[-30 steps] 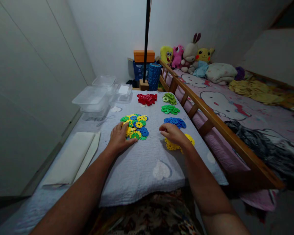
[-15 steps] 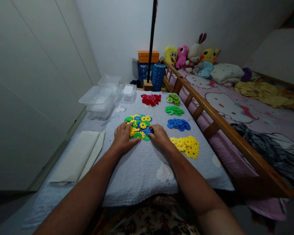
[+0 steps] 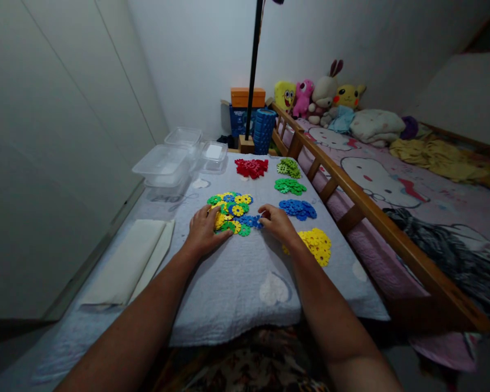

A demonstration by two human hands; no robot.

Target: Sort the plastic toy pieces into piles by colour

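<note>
A mixed pile of yellow, green and blue plastic flower discs lies on a pale quilted cloth. My left hand rests flat on the pile's near left edge, fingers spread. At the pile's right edge, the fingers of my right hand are pinched on a blue disc. Sorted heaps lie to the right: yellow, blue, green, light green and red.
Clear plastic containers stand at the far left of the cloth. A folded white sheet lies at the left. A wooden bed rail runs along the right side, with plush toys beyond. A black pole rises at the back.
My right hand left the yellow heap, went to the mixed pile, and now draws slightly right with a blue disc. The left hand stays on the pile.
</note>
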